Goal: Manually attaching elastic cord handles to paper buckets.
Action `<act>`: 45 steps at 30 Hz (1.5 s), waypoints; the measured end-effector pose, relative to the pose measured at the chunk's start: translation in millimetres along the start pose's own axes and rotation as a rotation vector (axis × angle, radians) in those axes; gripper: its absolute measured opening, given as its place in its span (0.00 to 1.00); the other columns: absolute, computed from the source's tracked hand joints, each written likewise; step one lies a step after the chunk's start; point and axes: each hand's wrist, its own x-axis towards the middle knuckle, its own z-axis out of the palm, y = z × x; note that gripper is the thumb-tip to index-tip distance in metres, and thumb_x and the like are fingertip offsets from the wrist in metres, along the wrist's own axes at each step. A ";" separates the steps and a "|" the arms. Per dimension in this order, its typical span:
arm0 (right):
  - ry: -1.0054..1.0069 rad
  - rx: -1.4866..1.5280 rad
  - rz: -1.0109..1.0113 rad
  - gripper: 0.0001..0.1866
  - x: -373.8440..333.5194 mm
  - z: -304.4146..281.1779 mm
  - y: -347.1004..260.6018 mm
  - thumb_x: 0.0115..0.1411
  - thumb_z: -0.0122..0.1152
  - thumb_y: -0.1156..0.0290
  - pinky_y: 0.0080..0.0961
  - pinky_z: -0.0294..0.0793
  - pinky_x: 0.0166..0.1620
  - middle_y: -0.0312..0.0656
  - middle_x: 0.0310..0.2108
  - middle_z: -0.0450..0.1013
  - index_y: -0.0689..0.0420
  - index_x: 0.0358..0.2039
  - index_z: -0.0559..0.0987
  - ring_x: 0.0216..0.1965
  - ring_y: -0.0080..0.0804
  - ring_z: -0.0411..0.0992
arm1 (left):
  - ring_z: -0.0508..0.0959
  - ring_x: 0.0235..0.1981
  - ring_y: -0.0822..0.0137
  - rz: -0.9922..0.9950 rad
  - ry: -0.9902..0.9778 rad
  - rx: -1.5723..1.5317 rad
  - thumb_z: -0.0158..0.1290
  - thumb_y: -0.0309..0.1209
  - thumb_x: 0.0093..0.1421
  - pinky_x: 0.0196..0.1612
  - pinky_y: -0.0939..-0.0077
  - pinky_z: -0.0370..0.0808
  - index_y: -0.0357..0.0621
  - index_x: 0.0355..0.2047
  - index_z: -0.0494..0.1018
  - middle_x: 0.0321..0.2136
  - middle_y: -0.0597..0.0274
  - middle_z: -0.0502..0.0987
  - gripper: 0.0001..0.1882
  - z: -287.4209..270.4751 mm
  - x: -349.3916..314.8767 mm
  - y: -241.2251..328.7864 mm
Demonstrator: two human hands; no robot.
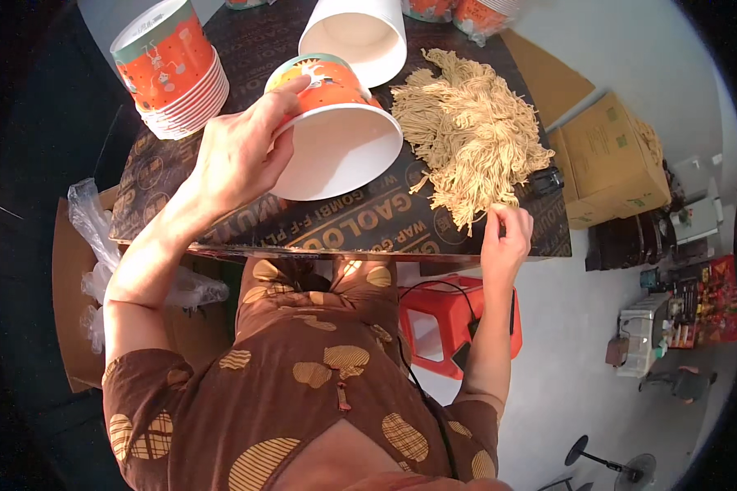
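Note:
My left hand (241,155) grips an orange paper bowl (319,82) by its side, tilted so that its white inside opens toward me. At the front edge of a pile of tan yarn (475,123), my right hand (506,233) is closed, fingertips pinched on the yarn's loose ends. How many strands they hold is too small to tell. Left of the held bowl stands a nested stack of matching orange paper bowls (172,74). Just behind it, a white paper tub (356,37) lies on its side, mouth toward me.
The dark printed tabletop (336,225) ends close to my body. Wrapped orange bowls (483,15) sit at its far edge. Below left is an open carton (70,303) with clear plastic bags (98,237). A red stool (426,327) and a cardboard box (610,155) stand to the right.

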 end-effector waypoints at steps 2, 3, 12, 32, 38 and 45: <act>-0.024 -0.049 -0.091 0.07 6.7 4.5 2.8 0.54 0.62 0.81 0.39 0.69 0.42 0.44 0.33 0.71 0.58 0.35 0.77 0.37 0.46 0.69 | 0.83 0.28 0.58 -0.112 -0.057 -0.028 0.56 0.20 0.53 0.28 0.71 0.79 0.40 0.53 0.67 0.42 0.52 0.80 0.25 -0.3 -5.8 1.5; -0.023 -0.049 -0.092 0.07 9.2 7.6 5.1 0.54 0.62 0.81 0.39 0.69 0.42 0.44 0.33 0.71 0.58 0.35 0.77 0.37 0.46 0.69 | 0.83 0.28 0.58 -0.112 -0.056 -0.028 0.56 0.20 0.53 0.28 0.71 0.79 0.40 0.53 0.67 0.42 0.52 0.80 0.25 -1.3 -7.4 2.2; 0.004 -0.092 0.008 0.04 17.2 15.9 27.7 0.60 0.58 0.76 0.38 0.70 0.44 0.46 0.34 0.74 0.60 0.35 0.78 0.38 0.46 0.71 | 0.80 0.23 0.65 -0.213 -0.072 -0.021 0.56 0.21 0.54 0.26 0.74 0.78 0.40 0.48 0.68 0.51 0.54 0.77 0.20 -6.2 -20.3 3.8; 0.064 -0.084 0.048 0.02 11.2 6.1 2.4 0.54 0.60 0.78 0.41 0.69 0.43 0.46 0.30 0.71 0.60 0.29 0.76 0.37 0.47 0.70 | 0.75 0.19 0.73 -0.220 0.044 -0.052 0.56 0.18 0.56 0.23 0.79 0.74 0.37 0.43 0.67 0.52 0.50 0.76 0.15 -9.3 -33.8 1.0; 0.031 -0.075 -0.035 0.02 5.0 -0.5 -24.2 0.54 0.58 0.80 0.43 0.68 0.45 0.51 0.34 0.67 0.63 0.28 0.74 0.40 0.50 0.69 | 0.77 0.19 0.67 -0.249 0.065 -0.091 0.59 0.22 0.54 0.23 0.76 0.75 0.38 0.39 0.68 0.50 0.50 0.76 0.13 -5.3 -42.4 -2.3; -0.033 0.030 -0.018 0.03 4.4 8.1 -29.6 0.57 0.58 0.80 0.39 0.69 0.43 0.50 0.32 0.69 0.63 0.31 0.73 0.38 0.49 0.69 | 0.77 0.20 0.67 -0.277 0.049 -0.111 0.59 0.22 0.55 0.23 0.75 0.76 0.38 0.41 0.68 0.50 0.50 0.77 0.14 -7.1 -46.1 1.9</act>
